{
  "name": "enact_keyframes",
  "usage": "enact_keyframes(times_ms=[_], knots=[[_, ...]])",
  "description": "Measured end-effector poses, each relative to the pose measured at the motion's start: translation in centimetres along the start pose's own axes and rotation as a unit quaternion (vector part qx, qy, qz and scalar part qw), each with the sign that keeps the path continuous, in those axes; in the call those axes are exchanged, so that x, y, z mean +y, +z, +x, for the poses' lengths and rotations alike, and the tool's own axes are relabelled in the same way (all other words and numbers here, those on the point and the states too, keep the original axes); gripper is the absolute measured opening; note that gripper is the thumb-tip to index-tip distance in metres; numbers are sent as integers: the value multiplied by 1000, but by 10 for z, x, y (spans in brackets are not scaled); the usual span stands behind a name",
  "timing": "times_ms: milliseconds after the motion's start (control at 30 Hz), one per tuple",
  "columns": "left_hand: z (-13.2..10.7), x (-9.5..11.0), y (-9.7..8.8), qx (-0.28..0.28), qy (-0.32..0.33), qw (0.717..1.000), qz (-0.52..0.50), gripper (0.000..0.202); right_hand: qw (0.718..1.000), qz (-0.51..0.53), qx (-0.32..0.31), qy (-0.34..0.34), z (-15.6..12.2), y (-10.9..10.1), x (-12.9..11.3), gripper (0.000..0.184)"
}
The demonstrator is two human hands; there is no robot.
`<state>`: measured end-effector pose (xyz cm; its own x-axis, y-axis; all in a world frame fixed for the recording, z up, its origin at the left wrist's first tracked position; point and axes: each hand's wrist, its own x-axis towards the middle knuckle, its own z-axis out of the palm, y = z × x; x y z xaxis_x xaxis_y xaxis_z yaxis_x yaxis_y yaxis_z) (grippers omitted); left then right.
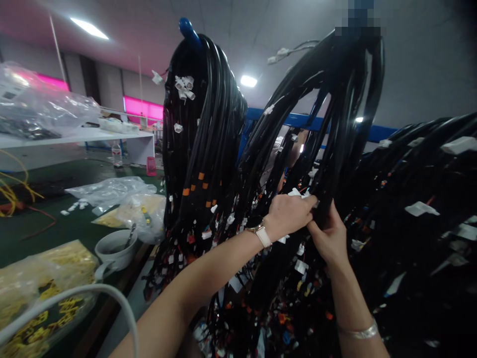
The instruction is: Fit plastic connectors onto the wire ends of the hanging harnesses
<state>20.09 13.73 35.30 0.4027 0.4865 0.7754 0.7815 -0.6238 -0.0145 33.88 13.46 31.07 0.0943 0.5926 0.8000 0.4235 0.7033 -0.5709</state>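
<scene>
With the hands at the dial's centre, the green worktop [74, 226] spreads out toward 9 o'clock. A dense mass of black cables [421, 199] fills 3 o'clock, and a looped bundle [212, 114] with orange bands hangs at 10. The cable bundle [337, 149] being handled drops from between 12 and 1 o'clock straight to the fingers, its strands passing between and behind both hands. These are close together: the right hand [330, 236] is clamped around the bundle, thumb in front; the left hand [290, 214] is curled against its 9 o'clock side, though I cannot tell exactly what its fingertips pinch. Between 8 and 9 o'clock on the worktop lie a bag of yellow pieces [74, 253] and, nearer, a white mug [115, 256]. Smallest, a white connector [294, 192] sits at 11 o'clock, just beside the left knuckles.
</scene>
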Motion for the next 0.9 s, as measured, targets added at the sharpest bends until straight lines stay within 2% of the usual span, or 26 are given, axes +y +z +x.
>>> enact_keyframes(times_ms=[100,267,400,500,667,800,900], knots=[[-1,-1,-3,-3,1,1000,-6,26,1000,-8,-17,3,1,-3,-2,84],[0,-4,-7,-18,-20,999,-25,30,1000,13,4,-2,1,-4,-7,66],[-1,-14,-6,-11,-30,994,-108,38,998,52,24,28,-1,-3,-8,66],[-3,-21,-1,4,-43,982,-186,32,998,41,40,34,0,-1,-9,67],[-7,-25,3,3,-59,963,-264,28,997,-40,61,20,1,5,-10,66],[-6,-33,-5,-14,-40,938,-343,25,995,-68,71,3,-1,12,-3,66],[8,-45,-13,10,-78,910,-406,32,991,-97,90,-4,-2,19,3,61]])
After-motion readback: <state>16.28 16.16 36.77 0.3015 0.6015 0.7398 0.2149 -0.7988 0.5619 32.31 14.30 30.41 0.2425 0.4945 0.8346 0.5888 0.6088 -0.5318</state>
